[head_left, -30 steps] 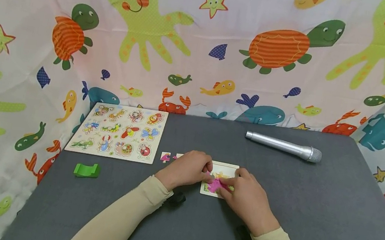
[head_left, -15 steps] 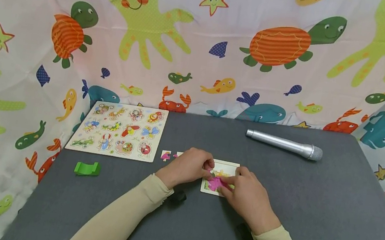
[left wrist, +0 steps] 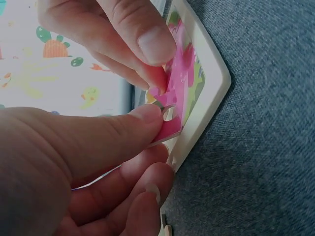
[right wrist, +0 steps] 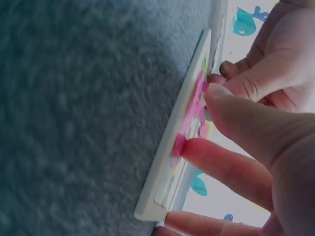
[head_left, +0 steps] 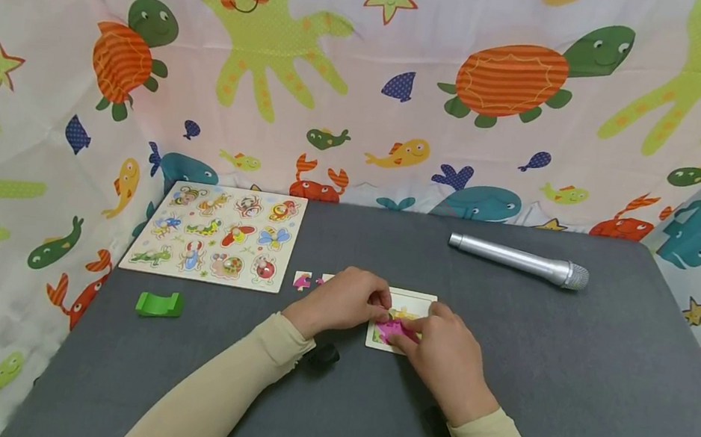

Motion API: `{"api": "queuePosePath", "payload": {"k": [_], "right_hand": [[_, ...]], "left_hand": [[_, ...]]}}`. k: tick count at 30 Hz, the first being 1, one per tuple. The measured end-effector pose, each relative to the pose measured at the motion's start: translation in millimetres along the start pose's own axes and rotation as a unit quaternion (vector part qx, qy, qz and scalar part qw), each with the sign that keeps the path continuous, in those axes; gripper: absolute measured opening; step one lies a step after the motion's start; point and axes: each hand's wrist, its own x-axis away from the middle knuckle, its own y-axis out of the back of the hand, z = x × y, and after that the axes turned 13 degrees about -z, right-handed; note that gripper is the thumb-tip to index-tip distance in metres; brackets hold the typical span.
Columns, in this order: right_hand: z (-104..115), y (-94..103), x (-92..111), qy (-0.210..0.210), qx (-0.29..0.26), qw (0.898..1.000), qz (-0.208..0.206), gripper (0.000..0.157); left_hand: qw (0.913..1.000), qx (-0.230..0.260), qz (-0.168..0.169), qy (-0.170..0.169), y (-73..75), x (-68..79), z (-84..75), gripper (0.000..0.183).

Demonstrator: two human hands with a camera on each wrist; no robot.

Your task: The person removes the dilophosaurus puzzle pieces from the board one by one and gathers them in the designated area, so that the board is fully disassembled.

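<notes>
In the head view a small cream puzzle tray (head_left: 415,298) lies on the table, partly covered by both hands. My left hand (head_left: 343,300) reaches over its left side. Its thumb and a curled finger pinch a pink jigsaw piece (left wrist: 171,129) at the tray edge, clearest in the left wrist view. From the right, my right hand (head_left: 449,354) holds pink jigsaw pieces (right wrist: 184,129) over the tray between thumb and index finger; its other fingertips are at the tray's side. Yellow and green picture parts show beneath. The exact joint between pieces is hidden by fingers.
A loose pink-and-white piece (head_left: 302,281) lies left of the tray, with another partly hidden beside it. Further left are an insect peg-puzzle board (head_left: 222,235) and a green curved block (head_left: 159,305). A silver microphone (head_left: 514,260) lies at the back right, before a printed curtain (head_left: 368,100).
My right hand has shifted slightly left, its thumb now closer to the left fingers over the pink pieces. The left hand stays almost in place. The head view has tilted a little downward.
</notes>
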Motion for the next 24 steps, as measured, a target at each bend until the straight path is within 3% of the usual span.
{"api": "queuePosePath", "payload": {"k": [8,24], "right_hand": [[3.4,-2.6,1.0,-0.015,0.008,1.0,-0.018,0.032],[4.9,-3.5,-0.1,-0.028,0.008,1.0,0.002,0.032]], "left_hand": [[1.0,0.003,0.003,-0.003,2.5,-0.6,-0.6,0.005],[0.9997,0.017,-0.013,-0.007,6.9,0.5,3.2,0.005]]}}
